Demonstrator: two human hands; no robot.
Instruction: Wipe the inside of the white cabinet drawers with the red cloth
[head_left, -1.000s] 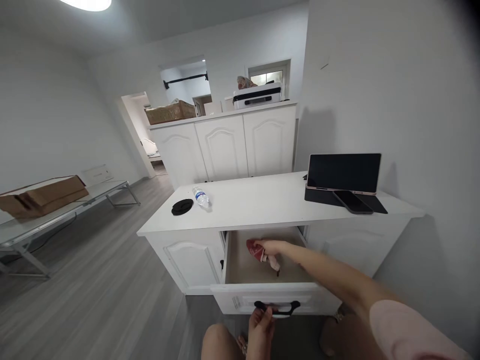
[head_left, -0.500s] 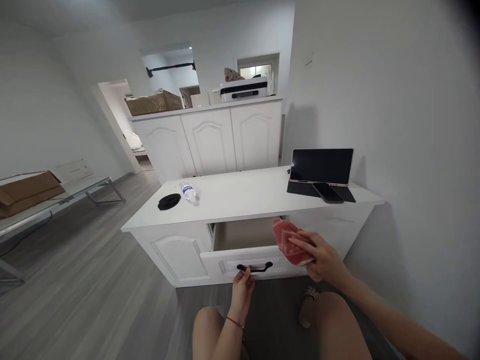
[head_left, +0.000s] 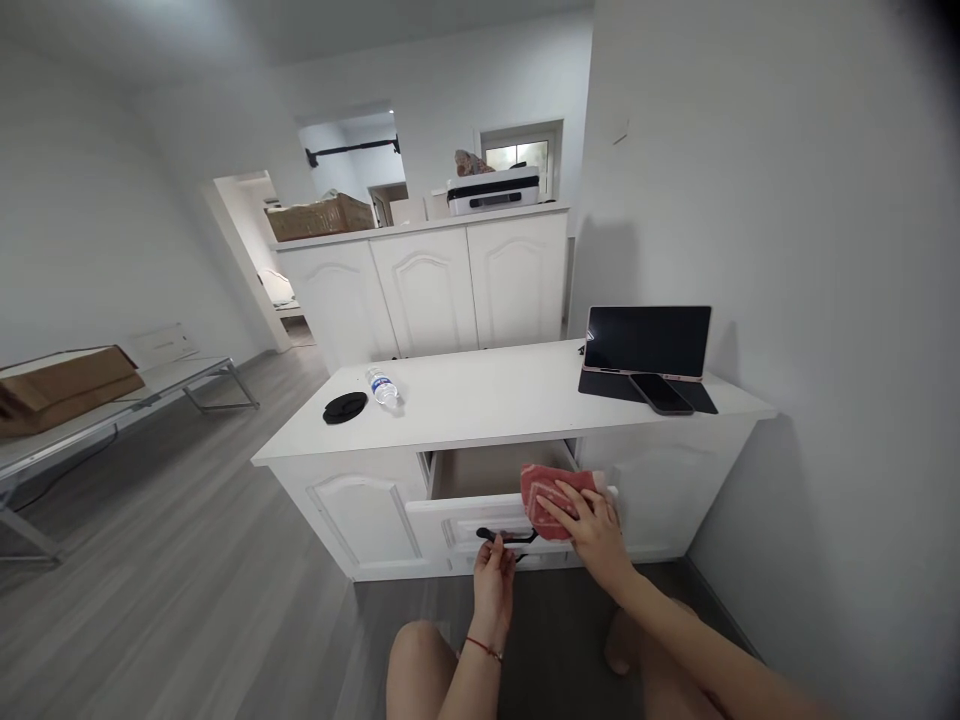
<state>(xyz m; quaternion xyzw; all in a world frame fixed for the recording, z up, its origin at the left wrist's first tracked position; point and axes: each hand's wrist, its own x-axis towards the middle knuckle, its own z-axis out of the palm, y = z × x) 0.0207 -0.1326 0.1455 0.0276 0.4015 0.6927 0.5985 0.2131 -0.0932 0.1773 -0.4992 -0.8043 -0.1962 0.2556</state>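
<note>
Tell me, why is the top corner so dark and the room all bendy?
Head view: the wide lens bends the walls and blackens the upper right corner; the tablet casts a soft shadow on the wall; the red cloth in the right hand and the handle in the left hand look sharp.

Single head-worn view, angled forward and down, near the open drawer (head_left: 495,470), room beyond.
</note>
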